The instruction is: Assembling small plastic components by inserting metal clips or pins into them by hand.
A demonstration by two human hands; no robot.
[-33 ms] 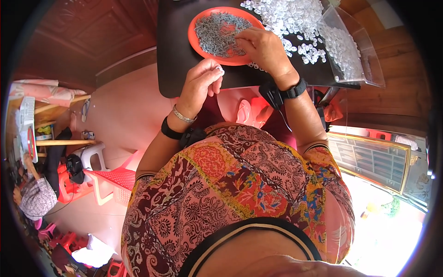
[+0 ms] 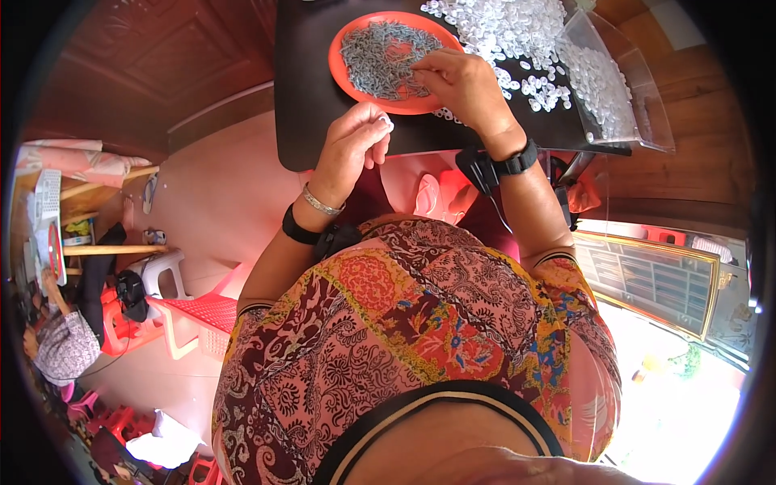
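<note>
So from my feed, the left hand (image 2: 349, 144) has its fingers curled in tight, thumb and fingertips pinched together on a small white ring-shaped piece (image 2: 386, 123) that pokes out just at the tips, right over the near edge of the black table (image 2: 303, 81). The right hand (image 2: 461, 81) is bent over the orange plate (image 2: 343, 48), fingers drawn close together and dipping into the pile of small grey pieces (image 2: 380, 56) (can't tell if it's actually got one pinched, the fingertips are buried in the heap). Just past those fingers, up and to the right, there's a big spread of loose white rings (image 2: 501, 24) on the table, and further right a clear plastic box (image 2: 614, 89) holding more of the same.
</note>
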